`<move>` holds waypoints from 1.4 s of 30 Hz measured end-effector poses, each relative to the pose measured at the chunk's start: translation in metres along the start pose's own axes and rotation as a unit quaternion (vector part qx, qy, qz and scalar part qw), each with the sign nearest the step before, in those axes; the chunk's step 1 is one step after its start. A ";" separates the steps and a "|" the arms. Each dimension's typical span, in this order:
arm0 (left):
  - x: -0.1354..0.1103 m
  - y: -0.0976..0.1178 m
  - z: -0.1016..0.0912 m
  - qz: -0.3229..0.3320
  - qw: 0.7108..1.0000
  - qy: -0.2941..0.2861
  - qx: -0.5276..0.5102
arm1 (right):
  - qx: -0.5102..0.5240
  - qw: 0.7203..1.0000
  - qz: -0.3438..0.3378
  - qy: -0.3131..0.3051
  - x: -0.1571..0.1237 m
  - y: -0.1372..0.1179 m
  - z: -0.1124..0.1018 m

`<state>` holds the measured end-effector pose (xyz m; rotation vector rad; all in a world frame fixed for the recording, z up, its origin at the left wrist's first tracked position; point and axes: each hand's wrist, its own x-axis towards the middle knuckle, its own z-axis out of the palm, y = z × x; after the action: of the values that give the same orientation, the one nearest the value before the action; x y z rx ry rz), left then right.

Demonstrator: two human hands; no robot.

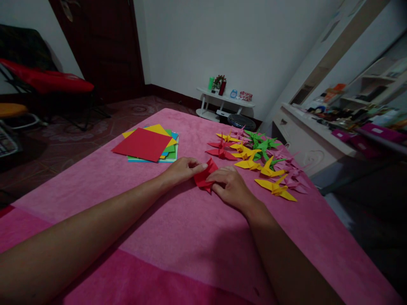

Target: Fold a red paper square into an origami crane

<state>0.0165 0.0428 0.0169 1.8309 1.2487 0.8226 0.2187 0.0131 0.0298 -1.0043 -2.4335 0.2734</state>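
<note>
A partly folded sheet of red origami paper (pixel 203 178) is held between my two hands, just above or on the pink cloth. My left hand (pixel 185 170) pinches its left side, thumb on top. On the right side, the fingers of my right hand (pixel 229 185) close over the paper and cover part of it. Several folded paper cranes lie beyond and to the right of my right hand: red cranes (pixel 221 150), yellow cranes (pixel 249 161), green cranes (pixel 263 144) and pink cranes (pixel 294 176).
Left of my hands lies a stack of coloured paper squares, a red sheet (pixel 143 143) on top. The pink cloth (pixel 95 195) covers the surface. Past its far edge stands a small white table (pixel 227 98). A cluttered dresser (pixel 321 127) is at right, a red chair (pixel 60 82) at left.
</note>
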 end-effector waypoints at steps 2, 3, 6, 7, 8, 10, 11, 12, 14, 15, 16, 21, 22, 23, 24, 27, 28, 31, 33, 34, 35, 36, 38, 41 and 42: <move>-0.001 0.002 -0.001 -0.003 1.000 0.001 0.007 | 0.008 1.000 0.001 0.007 -0.001 0.001 0.001; -0.002 0.002 -0.001 -0.003 1.000 -0.001 0.013 | 0.009 1.000 -0.004 0.008 -0.001 0.001 0.001; -0.003 0.001 -0.001 -0.003 0.999 -0.007 0.041 | 0.005 0.999 -0.037 0.003 -0.002 0.001 0.002; -0.003 0.000 0.000 -0.001 0.999 -0.008 0.051 | 0.000 0.999 -0.050 0.003 -0.002 0.001 0.003; -0.004 -0.001 0.001 0.003 0.998 -0.008 0.061 | -0.005 0.998 -0.061 0.003 -0.003 0.000 0.004; -0.004 -0.003 0.002 0.018 0.997 -0.009 0.079 | -0.019 0.996 -0.082 0.005 -0.004 -0.001 0.006; -0.005 -0.004 0.003 0.025 0.996 -0.010 0.087 | -0.024 0.995 -0.092 0.006 -0.005 -0.001 0.006; -0.005 -0.004 0.004 0.028 0.995 -0.013 0.094 | -0.028 0.994 -0.101 0.007 -0.006 -0.001 0.007; -0.005 -0.004 0.005 0.027 0.994 -0.017 0.109 | -0.033 0.993 -0.115 0.008 -0.009 -0.002 0.008; -0.005 -0.004 0.005 0.023 0.993 -0.018 0.116 | -0.034 0.992 -0.120 0.008 -0.010 -0.002 0.008; -0.005 -0.004 0.005 0.020 0.992 -0.020 0.122 | -0.035 0.992 -0.123 0.007 -0.012 -0.003 0.008; -0.010 0.000 0.004 0.032 0.990 -0.032 0.137 | -0.036 0.991 -0.129 0.009 -0.019 -0.002 0.007; -0.011 0.001 0.004 0.037 0.989 -0.033 0.141 | -0.031 0.991 -0.127 0.009 -0.021 -0.002 0.008; -0.012 0.002 0.004 0.040 0.988 -0.032 0.146 | -0.023 0.992 -0.122 0.011 -0.022 -0.001 0.008; -0.012 0.002 0.004 0.041 0.987 -0.032 0.152 | -0.012 0.993 -0.117 0.013 -0.022 0.000 0.009; -0.013 0.002 0.004 0.038 0.984 -0.034 0.168 | 0.031 0.994 -0.098 0.026 -0.024 0.001 0.013; -0.013 0.002 0.005 0.037 0.983 -0.036 0.174 | 0.042 0.994 -0.092 0.030 -0.024 0.002 0.014; -0.013 0.003 0.007 0.033 0.979 -0.027 0.198 | 0.054 0.994 -0.088 0.034 -0.023 0.002 0.014; -0.013 0.004 0.007 0.037 0.974 -0.017 0.221 | 0.047 0.994 -0.097 0.028 -0.022 0.001 0.013; -0.013 0.004 0.008 0.040 0.972 -0.011 0.231 | 0.043 0.994 -0.101 0.024 -0.022 0.000 0.012; -0.014 0.004 0.008 0.042 0.970 -0.008 0.238 | 0.038 0.994 -0.103 0.019 -0.022 -0.001 0.011; -0.014 0.004 0.008 0.044 0.969 -0.006 0.242 | 0.033 0.994 -0.104 0.013 -0.022 -0.002 0.009; -0.014 0.004 0.008 0.046 0.969 -0.007 0.244 | 0.023 0.994 -0.103 -0.001 -0.023 -0.003 0.007; -0.014 0.004 0.008 0.049 0.968 -0.011 0.245 | -0.001 0.994 -0.102 -0.023 -0.024 -0.006 0.004; -0.014 0.004 0.008 0.048 0.968 -0.012 0.246 | -0.010 0.994 -0.103 -0.027 -0.024 -0.006 0.003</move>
<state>0.0205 0.0271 0.0148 2.3001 1.4492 0.5684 0.2278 -0.0082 0.0209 -0.7555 -2.5694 0.2081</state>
